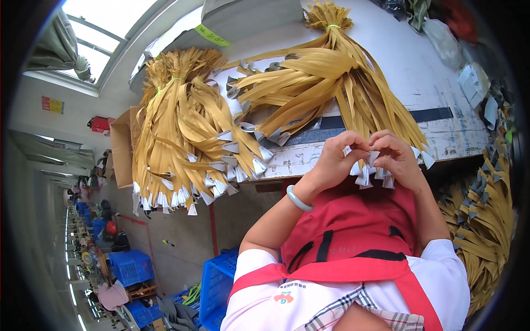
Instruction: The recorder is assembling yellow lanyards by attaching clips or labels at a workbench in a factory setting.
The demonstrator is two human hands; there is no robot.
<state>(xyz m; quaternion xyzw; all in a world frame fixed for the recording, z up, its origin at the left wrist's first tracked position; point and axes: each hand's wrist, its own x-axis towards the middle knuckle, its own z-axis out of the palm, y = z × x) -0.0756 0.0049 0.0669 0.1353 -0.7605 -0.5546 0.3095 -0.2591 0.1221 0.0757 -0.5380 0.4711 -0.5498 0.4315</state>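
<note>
My left hand [341, 160], with a pale bangle on its wrist, and my right hand [396, 160] meet at the table's near edge. The fingers of both pinch a white strap end [372, 159] between them. More white ends [364, 177] hang just below my fingers. They belong to a bundle of mustard-yellow fabric straps [371, 91] tied at the far side with a light green tie [333, 26]. Part of this bundle fans out to the left, its ends curled and grey-white. My fingers partly cover the pinched end.
A second tied bundle of yellow straps [176, 127] hangs over the table's edge at left, beside a cardboard box [122, 146]. More straps [480, 220] hang at right. A blue crate [212, 298] stands on the floor. Plastic bags [441, 41] lie at the far right.
</note>
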